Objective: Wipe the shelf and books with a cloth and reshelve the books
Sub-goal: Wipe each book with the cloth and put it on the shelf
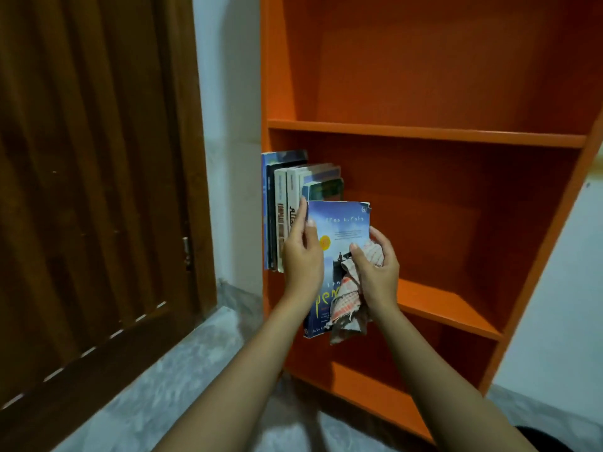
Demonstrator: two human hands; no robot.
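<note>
Head view: left hand [301,256] grips the blue book [339,230] by its left edge; right hand [378,269] pinches a checked cloth [347,298] at its right edge; shelf board [450,305] runs open beyond the shelved books [287,207].

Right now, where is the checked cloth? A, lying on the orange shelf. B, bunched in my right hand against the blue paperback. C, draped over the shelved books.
B: the right hand grips the orange-and-white checked cloth against the blue paperback book that the left hand holds.

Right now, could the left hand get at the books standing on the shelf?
Probably yes: the left hand sits right beside the standing books, nothing between, though it grips the blue book.
</note>
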